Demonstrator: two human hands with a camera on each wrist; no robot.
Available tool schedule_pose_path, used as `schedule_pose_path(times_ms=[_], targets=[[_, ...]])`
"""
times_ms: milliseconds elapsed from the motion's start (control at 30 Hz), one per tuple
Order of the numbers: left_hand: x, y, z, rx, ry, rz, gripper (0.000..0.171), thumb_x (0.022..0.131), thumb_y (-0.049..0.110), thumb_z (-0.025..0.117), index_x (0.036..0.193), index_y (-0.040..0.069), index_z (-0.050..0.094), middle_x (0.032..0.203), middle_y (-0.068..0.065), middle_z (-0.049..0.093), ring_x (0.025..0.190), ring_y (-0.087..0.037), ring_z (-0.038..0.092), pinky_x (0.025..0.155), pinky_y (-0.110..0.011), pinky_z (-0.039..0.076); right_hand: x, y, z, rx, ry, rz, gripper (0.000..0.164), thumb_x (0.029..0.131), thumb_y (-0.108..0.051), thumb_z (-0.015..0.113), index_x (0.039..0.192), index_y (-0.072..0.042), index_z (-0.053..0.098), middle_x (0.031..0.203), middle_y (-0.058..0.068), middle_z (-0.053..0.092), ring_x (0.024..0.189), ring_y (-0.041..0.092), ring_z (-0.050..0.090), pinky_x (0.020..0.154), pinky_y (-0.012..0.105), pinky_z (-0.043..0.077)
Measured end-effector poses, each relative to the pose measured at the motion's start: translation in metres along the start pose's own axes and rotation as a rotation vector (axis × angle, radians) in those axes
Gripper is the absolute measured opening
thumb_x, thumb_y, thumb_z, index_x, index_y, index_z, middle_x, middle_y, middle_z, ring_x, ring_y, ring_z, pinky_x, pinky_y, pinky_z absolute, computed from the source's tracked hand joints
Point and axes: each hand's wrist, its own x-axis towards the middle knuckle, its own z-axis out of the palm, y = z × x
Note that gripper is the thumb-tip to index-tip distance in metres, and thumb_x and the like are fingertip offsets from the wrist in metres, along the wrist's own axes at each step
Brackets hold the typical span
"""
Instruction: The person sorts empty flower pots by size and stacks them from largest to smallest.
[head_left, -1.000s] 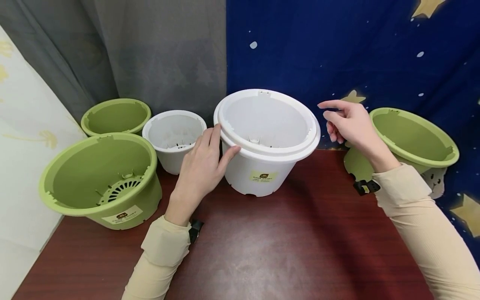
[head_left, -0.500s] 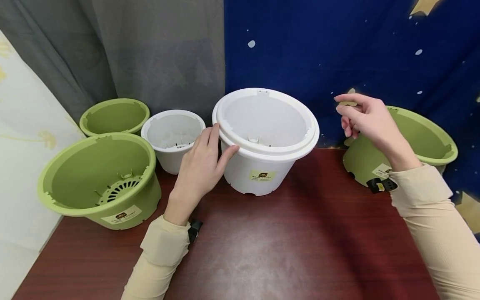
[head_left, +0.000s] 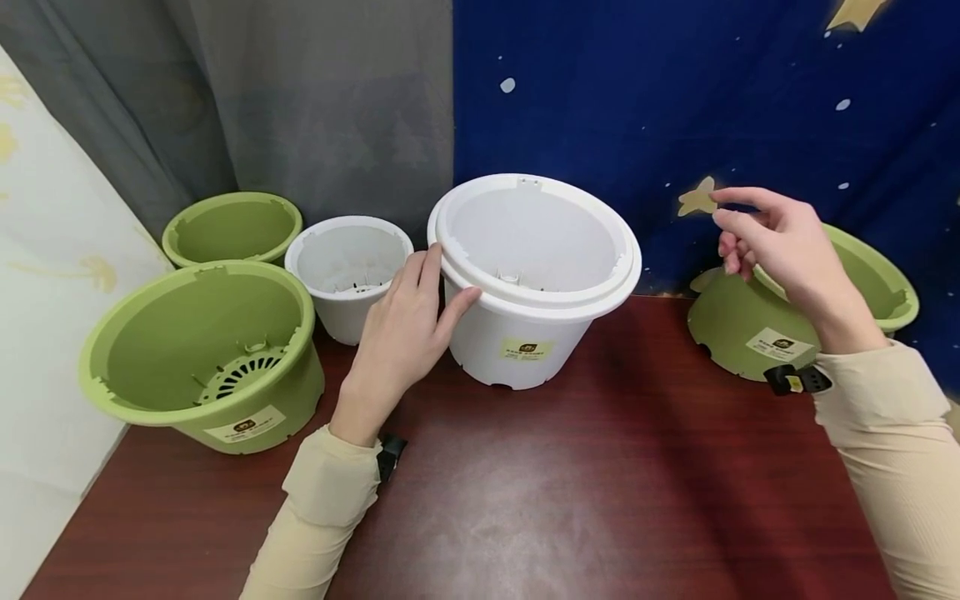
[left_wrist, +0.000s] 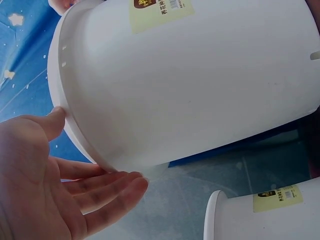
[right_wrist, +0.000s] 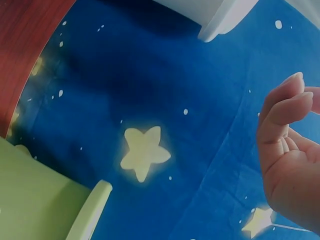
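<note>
At the back of the red-brown wood-grain table [head_left: 525, 483]: left hand [head_left: 405, 333] touching large round white plastic pot [head_left: 487, 342]

White pot upright, just right of the left hand. Left grip: thumb and fingers spread, resting on the rim's left side, not wrapped round it. Rim looks doubled; can't tell if one pot or two nested. Right hand [head_left: 776, 242] hangs in the air, fingers loosely bent, thumb near index, nothing held. Key relation: round light-green plastic pot [head_left: 750, 321] sits below and behind the right hand, near, apart; right is clearly its nearer hand. White pot is off to the right hand's left, well apart. Round mouths face up; no marked long axis.
</note>
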Motion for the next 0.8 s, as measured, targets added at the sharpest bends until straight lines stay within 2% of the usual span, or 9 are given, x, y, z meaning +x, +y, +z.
schedule_pose_path(times_ms=[500,700,800], targets=[[0.000,-0.001,-0.001,-0.015,-0.028,-0.024,0.075,0.103,0.051,0.051,0.151,-0.004,0.036,0.142,-0.023,0.048,0.128,-0.035,0.050,0.091,-0.056,0.052,-0.014,0.010,-0.028,0.096,0.019,-0.003,0.031,0.101,-0.017,0.063,0.131,-0.012,0.060,0.068,0.005,0.062,0.050,0.017,0.059,0.044,0.026,0.046],[0.000,-0.001,-0.001,-0.018,-0.025,-0.017,0.075,0.103,0.052,0.051,0.151,-0.004,0.037,0.141,-0.022,0.048,0.127,-0.035,0.050,0.091,-0.056,0.052,-0.020,0.015,-0.037,0.192,0.064,0.031,0.030,0.099,-0.014,0.066,0.128,-0.010,0.061,0.066,0.006,0.062,0.048,0.017,0.058,0.042,0.027,0.044],[0.000,0.000,-0.002,-0.017,-0.023,-0.015,0.075,0.103,0.052,0.051,0.151,-0.004,0.036,0.142,-0.022,0.048,0.128,-0.035,0.050,0.091,-0.056,0.052,-0.023,0.017,-0.041,0.197,0.086,0.047,0.029,0.099,-0.015,0.067,0.127,-0.011,0.061,0.067,0.006,0.063,0.048,0.016,0.058,0.042,0.027,0.044]])
